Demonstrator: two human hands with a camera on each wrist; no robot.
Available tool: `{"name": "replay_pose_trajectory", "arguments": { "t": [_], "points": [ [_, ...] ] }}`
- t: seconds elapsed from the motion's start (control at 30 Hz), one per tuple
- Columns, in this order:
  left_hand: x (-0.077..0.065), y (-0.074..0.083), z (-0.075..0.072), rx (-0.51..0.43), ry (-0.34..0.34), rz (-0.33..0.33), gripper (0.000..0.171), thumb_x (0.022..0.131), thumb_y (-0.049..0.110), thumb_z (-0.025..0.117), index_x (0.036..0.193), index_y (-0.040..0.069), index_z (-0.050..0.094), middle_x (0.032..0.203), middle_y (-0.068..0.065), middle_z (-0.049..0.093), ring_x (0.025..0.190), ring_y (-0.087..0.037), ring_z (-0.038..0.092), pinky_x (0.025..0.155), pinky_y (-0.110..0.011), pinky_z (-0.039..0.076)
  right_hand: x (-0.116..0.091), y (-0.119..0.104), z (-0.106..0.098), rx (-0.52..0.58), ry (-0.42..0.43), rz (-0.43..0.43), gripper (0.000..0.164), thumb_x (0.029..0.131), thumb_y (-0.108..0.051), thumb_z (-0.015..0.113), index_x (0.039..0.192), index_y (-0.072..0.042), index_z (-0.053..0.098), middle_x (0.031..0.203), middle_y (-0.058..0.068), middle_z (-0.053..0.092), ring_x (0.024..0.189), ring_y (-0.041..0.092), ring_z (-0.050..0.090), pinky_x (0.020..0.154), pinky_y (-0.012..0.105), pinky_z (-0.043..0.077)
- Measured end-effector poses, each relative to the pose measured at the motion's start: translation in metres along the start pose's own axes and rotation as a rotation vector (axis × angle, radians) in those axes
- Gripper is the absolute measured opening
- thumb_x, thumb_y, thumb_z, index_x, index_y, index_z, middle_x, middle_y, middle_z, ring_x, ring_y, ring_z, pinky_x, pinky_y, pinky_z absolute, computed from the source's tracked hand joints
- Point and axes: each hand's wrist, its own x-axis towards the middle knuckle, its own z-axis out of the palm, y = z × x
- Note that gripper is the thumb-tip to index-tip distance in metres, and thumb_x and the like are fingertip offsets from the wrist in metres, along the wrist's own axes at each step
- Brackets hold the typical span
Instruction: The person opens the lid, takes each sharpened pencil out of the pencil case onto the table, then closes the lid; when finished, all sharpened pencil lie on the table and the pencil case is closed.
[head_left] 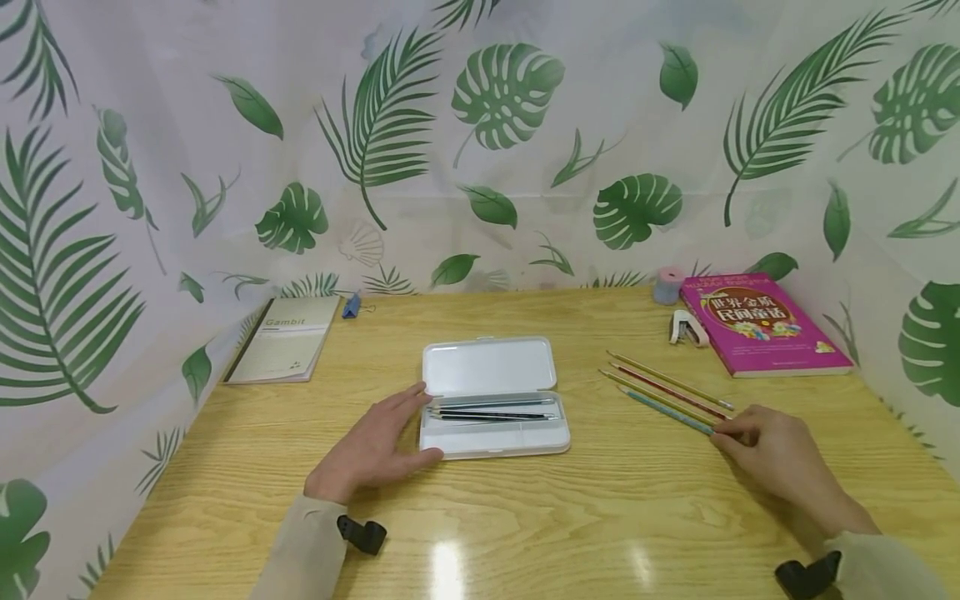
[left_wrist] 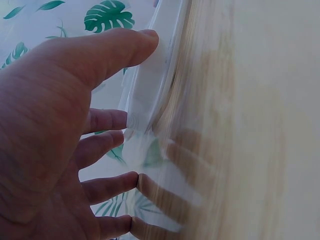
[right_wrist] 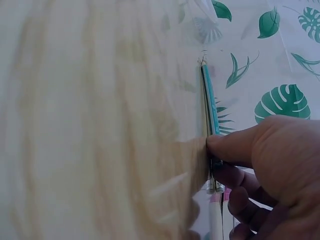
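1. Left hand (head_left: pixel 382 442) and right hand (head_left: pixel 776 450) are well apart. The left one is spread by the left end of the white case (head_left: pixel 468 444), its thumb at the front corner. The right one pinches the blue-green pencil (head_left: pixel 663 408) near its back end — thumb on one side, finger on the other.
2. The blue-green pencil is to the right of the case, just beside the near gold pencil (head_left: pixel 663 397), with the red pencil (head_left: pixel 667 388) and the far gold pencil (head_left: pixel 669 378) behind. Its tip points toward the case. I cannot tell if all of it rests on the tabletop (head_left: pixel 570 517).
3. To grip well, squeeze softly but firmly. A pencil held so close to its end may tip or swing, so a hold nearer the middle could be steadier.
4. Move it gently, or the near gold pencil might roll.
5. Let the left hand steady the case — a light touch should do. The lid (head_left: pixel 487 367) is laid back, and a bump could slide the dark pencils (head_left: pixel 487 415) inside.
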Motion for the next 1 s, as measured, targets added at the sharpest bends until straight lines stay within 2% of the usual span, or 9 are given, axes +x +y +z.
{"name": "replay_pose_trajectory", "arguments": {
  "t": [0.3, 0.5, 0.73, 1.0],
  "points": [
    [-0.001, 0.001, -0.001, 0.005, 0.005, -0.008, 0.085, 0.086, 0.059, 0.069, 0.153, 0.015, 0.041, 0.162, -0.002, 0.029, 0.145, -0.028, 0.031, 0.116, -0.049, 0.031, 0.003, -0.003, -0.002, 0.002, -0.014, 0.011, 0.008, 0.08, -0.014, 0.082, 0.086, -0.009, 0.08, 0.075, -0.009, 0.06, 0.059, 0.001, 0.042, 0.051, 0.024, 0.036],
    [-0.001, 0.001, -0.001, 0.001, 0.005, 0.015, 0.083, 0.087, 0.057, 0.069, 0.152, 0.013, 0.041, 0.161, -0.004, 0.03, 0.145, -0.03, 0.032, 0.116, -0.05, 0.03, 0.007, -0.01, -0.005, 0.073, -0.037, 0.06, 0.011, 0.085, -0.023, 0.08, 0.09, -0.012, 0.08, 0.077, -0.007, 0.061, 0.063, 0.006, 0.044, 0.054, 0.024, 0.037],
    [0.0, 0.0, -0.001, 0.003, 0.005, 0.01, 0.084, 0.086, 0.058, 0.068, 0.153, 0.013, 0.041, 0.162, -0.003, 0.029, 0.145, -0.028, 0.032, 0.117, -0.049, 0.03, 0.016, -0.023, 0.002, 0.135, -0.012, 0.01, 0.007, 0.083, -0.019, 0.082, 0.086, -0.013, 0.079, 0.069, -0.008, 0.057, 0.061, 0.005, 0.044, 0.052, 0.024, 0.038],
    [0.0, -0.001, -0.002, 0.014, 0.0, 0.011, 0.083, 0.087, 0.056, 0.069, 0.153, 0.013, 0.041, 0.162, -0.003, 0.029, 0.145, -0.028, 0.032, 0.117, -0.049, 0.028, 0.024, -0.036, 0.01, 0.166, -0.078, 0.041, 0.014, 0.087, -0.027, 0.079, 0.091, -0.014, 0.079, 0.079, -0.006, 0.065, 0.067, 0.007, 0.048, 0.057, 0.023, 0.042]
  ]
}}
